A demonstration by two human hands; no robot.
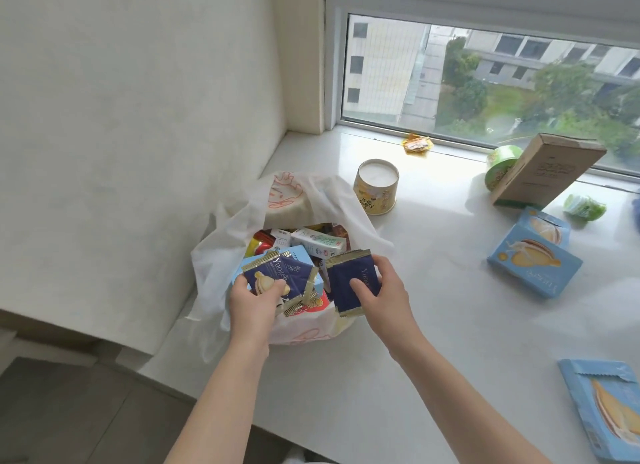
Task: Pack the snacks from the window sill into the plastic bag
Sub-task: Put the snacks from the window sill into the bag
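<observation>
White plastic bag [221, 255] sits at the sill's left end, mouth open, already well filled with cartons and packets. Left hand [251, 299] grips navy sachets [277, 273] over the opening; right hand [379, 287] grips another navy sachet [353, 280] beside it. Left to pack, judging by the sill: yellow tub [375, 186], blue boxes [535, 255], green cup [502, 162], orange packet [417, 144]. Roughly two-thirds done.

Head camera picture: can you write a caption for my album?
Both hands, left hand and right hand, lower dark blue snack packets into the white plastic bag on the window sill.
</observation>
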